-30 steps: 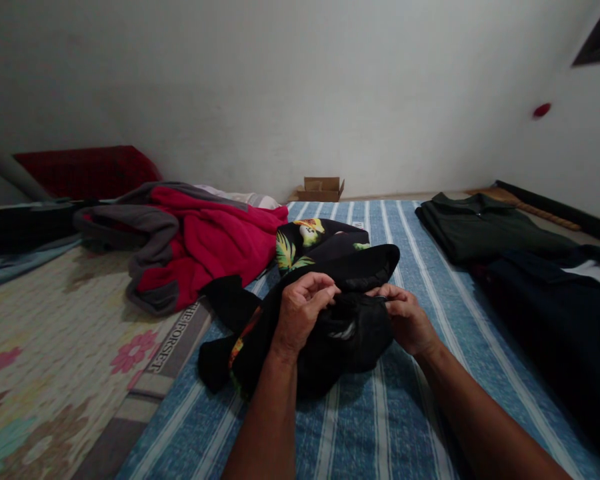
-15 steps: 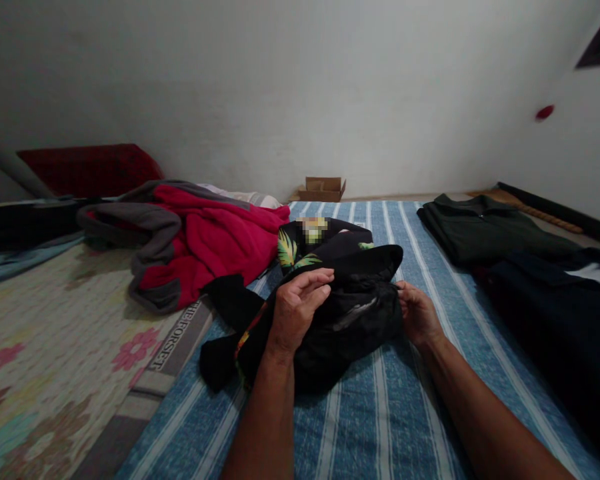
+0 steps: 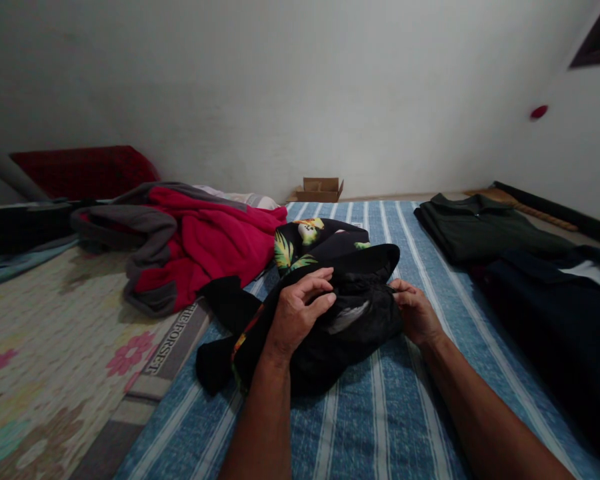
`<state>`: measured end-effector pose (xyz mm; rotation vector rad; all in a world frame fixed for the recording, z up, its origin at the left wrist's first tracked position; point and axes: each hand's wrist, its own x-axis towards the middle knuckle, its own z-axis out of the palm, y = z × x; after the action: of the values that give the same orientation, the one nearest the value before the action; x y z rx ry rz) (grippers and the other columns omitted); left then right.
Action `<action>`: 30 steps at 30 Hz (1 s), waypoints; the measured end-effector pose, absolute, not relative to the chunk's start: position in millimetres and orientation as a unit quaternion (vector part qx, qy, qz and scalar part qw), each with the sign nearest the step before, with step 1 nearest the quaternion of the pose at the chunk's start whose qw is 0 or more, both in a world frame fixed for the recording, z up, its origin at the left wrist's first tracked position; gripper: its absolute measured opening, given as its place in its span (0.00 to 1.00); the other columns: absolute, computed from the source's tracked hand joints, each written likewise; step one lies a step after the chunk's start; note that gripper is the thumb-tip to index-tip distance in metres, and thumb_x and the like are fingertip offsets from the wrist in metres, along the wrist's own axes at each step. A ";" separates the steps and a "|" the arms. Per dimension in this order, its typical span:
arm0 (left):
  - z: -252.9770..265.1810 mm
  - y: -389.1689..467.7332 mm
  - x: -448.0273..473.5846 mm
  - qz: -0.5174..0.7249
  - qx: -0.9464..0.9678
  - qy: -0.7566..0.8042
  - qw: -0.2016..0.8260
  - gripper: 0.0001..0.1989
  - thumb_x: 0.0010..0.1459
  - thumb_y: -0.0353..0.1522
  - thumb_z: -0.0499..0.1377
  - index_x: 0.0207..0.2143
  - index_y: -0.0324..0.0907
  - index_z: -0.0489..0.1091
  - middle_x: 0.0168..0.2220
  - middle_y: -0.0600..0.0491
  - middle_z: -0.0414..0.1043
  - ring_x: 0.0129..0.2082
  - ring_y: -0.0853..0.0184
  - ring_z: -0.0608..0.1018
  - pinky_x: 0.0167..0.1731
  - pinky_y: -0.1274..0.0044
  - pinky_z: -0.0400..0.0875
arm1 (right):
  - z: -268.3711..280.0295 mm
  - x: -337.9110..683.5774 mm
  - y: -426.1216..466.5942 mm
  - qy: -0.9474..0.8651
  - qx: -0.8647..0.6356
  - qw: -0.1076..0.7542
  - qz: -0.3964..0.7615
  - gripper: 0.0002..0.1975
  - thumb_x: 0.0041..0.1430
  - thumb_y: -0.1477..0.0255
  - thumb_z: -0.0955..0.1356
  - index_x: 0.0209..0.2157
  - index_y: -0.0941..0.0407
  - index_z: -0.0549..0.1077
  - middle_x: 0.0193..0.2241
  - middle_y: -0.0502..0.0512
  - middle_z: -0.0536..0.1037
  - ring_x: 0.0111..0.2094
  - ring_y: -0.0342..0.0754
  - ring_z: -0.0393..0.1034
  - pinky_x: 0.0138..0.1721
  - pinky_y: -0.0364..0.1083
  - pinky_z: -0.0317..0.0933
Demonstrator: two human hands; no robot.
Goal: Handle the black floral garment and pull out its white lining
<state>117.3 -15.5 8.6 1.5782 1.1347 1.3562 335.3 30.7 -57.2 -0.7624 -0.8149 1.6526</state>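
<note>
A black garment with a yellow and green floral print (image 3: 350, 320) lies bunched on the blue striped sheet (image 3: 355, 427). Part of it gapes open, showing thin dark lining with a pale patch. My left hand (image 3: 303, 307) rests against its left side, fingers stretched out and thumb apart from them. At the right edge, my right hand (image 3: 415, 310) pinches a bit of the dark cloth between thumb and fingers. Which kind of garment it is, I cannot tell.
A red and grey fleece garment (image 3: 220, 240) lies to the left, partly on a floral quilted cover (image 3: 80, 320). On the right are a folded dark green garment (image 3: 490, 230) and a navy one (image 3: 545, 320). A small cardboard box (image 3: 323, 190) stands by the wall.
The view has shifted slightly, moving everything a little left in the picture. Both hands stay at the black garment, with the left thumb now slightly lower.
</note>
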 end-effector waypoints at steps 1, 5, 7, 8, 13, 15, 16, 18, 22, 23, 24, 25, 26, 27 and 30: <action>7.4 -14.5 116.8 0.522 0.627 0.445 0.369 0.04 0.49 0.31 0.62 0.30 0.39 0.73 0.52 0.44 0.70 0.53 0.57 0.71 0.55 0.66 0.63 | -57.6 336.0 30.8 -0.351 -0.320 0.540 0.695 0.06 0.36 0.75 0.70 0.22 0.56 0.69 0.15 0.44 0.67 0.14 0.37 0.56 0.15 0.38 0.49; 4.7 -12.1 116.0 0.494 0.660 0.455 0.336 0.06 0.50 0.32 0.61 0.32 0.40 0.73 0.55 0.44 0.67 0.56 0.56 0.68 0.57 0.64 0.60 | -58.4 339.0 31.2 -0.374 -0.311 0.530 0.695 0.06 0.37 0.76 0.70 0.23 0.56 0.70 0.18 0.46 0.70 0.16 0.39 0.59 0.17 0.38 0.51; 5.9 -12.7 115.9 0.483 0.670 0.459 0.327 0.07 0.50 0.33 0.61 0.33 0.40 0.73 0.57 0.44 0.65 0.57 0.56 0.67 0.58 0.64 0.58 | -57.7 340.2 30.7 -0.378 -0.312 0.525 0.695 0.07 0.37 0.76 0.70 0.24 0.56 0.71 0.19 0.46 0.72 0.17 0.39 0.61 0.18 0.38 0.52; 7.0 -13.3 115.8 0.475 0.676 0.461 0.324 0.08 0.50 0.33 0.61 0.34 0.41 0.73 0.58 0.44 0.64 0.58 0.56 0.66 0.58 0.64 0.58 | -56.9 340.6 30.4 -0.380 -0.313 0.523 0.696 0.07 0.37 0.77 0.70 0.25 0.56 0.71 0.20 0.46 0.72 0.17 0.39 0.61 0.18 0.38 0.53; 13.5 -17.2 117.2 0.420 0.716 0.465 0.308 0.15 0.45 0.33 0.65 0.39 0.42 0.73 0.62 0.45 0.56 0.61 0.55 0.60 0.60 0.63 0.53 | -50.1 344.7 28.9 -0.411 -0.313 0.504 0.692 0.09 0.38 0.76 0.70 0.27 0.57 0.74 0.20 0.48 0.74 0.19 0.40 0.64 0.20 0.39 0.56; 14.5 -18.0 118.8 0.405 0.724 0.468 0.305 0.17 0.43 0.32 0.66 0.39 0.42 0.72 0.63 0.45 0.54 0.62 0.55 0.59 0.60 0.62 0.52 | -46.4 348.1 28.8 -0.423 -0.314 0.500 0.688 0.10 0.38 0.76 0.70 0.29 0.57 0.75 0.21 0.49 0.75 0.18 0.40 0.65 0.19 0.39 0.57; 14.4 -18.2 119.7 0.401 0.725 0.471 0.304 0.17 0.43 0.31 0.66 0.39 0.42 0.72 0.63 0.45 0.54 0.62 0.55 0.59 0.60 0.62 0.51 | -44.3 350.1 28.6 -0.428 -0.312 0.500 0.685 0.11 0.38 0.75 0.70 0.29 0.57 0.76 0.22 0.49 0.76 0.17 0.40 0.64 0.18 0.39 0.57; 13.5 -18.3 121.7 0.396 0.725 0.475 0.302 0.16 0.43 0.30 0.65 0.38 0.42 0.72 0.63 0.45 0.53 0.62 0.55 0.58 0.60 0.62 0.51 | -39.6 353.8 27.8 -0.438 -0.305 0.504 0.679 0.12 0.39 0.73 0.71 0.31 0.56 0.77 0.26 0.51 0.78 0.13 0.39 0.62 0.15 0.40 0.55; 11.9 -18.5 125.2 0.405 0.723 0.478 0.290 0.11 0.44 0.29 0.63 0.34 0.41 0.73 0.62 0.45 0.55 0.62 0.55 0.59 0.60 0.62 0.52 | -31.6 357.2 24.5 -0.463 -0.299 0.503 0.665 0.13 0.42 0.68 0.71 0.33 0.56 0.77 0.28 0.54 0.79 0.10 0.37 0.59 0.12 0.40 0.51; 12.1 -18.8 126.0 0.410 0.722 0.478 0.286 0.10 0.45 0.29 0.63 0.34 0.41 0.73 0.62 0.45 0.56 0.61 0.55 0.60 0.60 0.62 0.52 | -30.8 357.2 23.8 -0.470 -0.300 0.498 0.665 0.13 0.43 0.68 0.72 0.33 0.56 0.78 0.24 0.53 0.78 0.09 0.37 0.58 0.13 0.40 0.52; 12.5 -19.2 126.7 0.414 0.721 0.479 0.283 0.09 0.45 0.29 0.62 0.33 0.41 0.73 0.61 0.45 0.57 0.61 0.56 0.61 0.60 0.62 0.52 | -30.5 357.0 23.3 -0.477 -0.300 0.490 0.665 0.13 0.43 0.67 0.72 0.33 0.56 0.78 0.20 0.52 0.77 0.08 0.37 0.58 0.13 0.40 0.52; 13.0 -19.6 127.4 0.419 0.719 0.478 0.281 0.08 0.46 0.29 0.62 0.33 0.41 0.73 0.61 0.45 0.58 0.61 0.56 0.61 0.60 0.63 0.53 | -30.9 356.7 23.1 -0.484 -0.302 0.479 0.666 0.13 0.43 0.66 0.73 0.33 0.57 0.78 0.16 0.50 0.75 0.08 0.38 0.57 0.13 0.40 0.52; 13.4 -20.0 128.1 0.423 0.718 0.477 0.278 0.07 0.47 0.30 0.61 0.32 0.41 0.73 0.60 0.45 0.60 0.60 0.56 0.62 0.60 0.63 0.53 | -31.6 356.5 23.1 -0.492 -0.306 0.469 0.667 0.13 0.43 0.66 0.73 0.33 0.57 0.78 0.14 0.49 0.73 0.08 0.39 0.57 0.13 0.40 0.52; 13.7 -20.3 128.7 0.427 0.717 0.477 0.276 0.06 0.48 0.30 0.60 0.31 0.41 0.73 0.60 0.45 0.61 0.60 0.57 0.63 0.59 0.63 0.54 | -32.7 356.2 23.3 -0.498 -0.310 0.460 0.667 0.13 0.43 0.66 0.74 0.33 0.57 0.78 0.12 0.49 0.72 0.08 0.39 0.57 0.12 0.39 0.51; 12.5 -20.0 130.3 0.439 0.715 0.474 0.266 0.04 0.50 0.29 0.58 0.29 0.41 0.73 0.57 0.45 0.64 0.59 0.57 0.65 0.59 0.63 0.55 | -35.6 355.4 24.1 -0.509 -0.333 0.445 0.657 0.13 0.42 0.66 0.75 0.31 0.58 0.77 0.13 0.48 0.72 0.08 0.39 0.58 0.09 0.37 0.49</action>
<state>130.3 -20.0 12.5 1.9316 1.2806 1.1865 355.4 24.1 -35.6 -0.8260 -1.2602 1.6284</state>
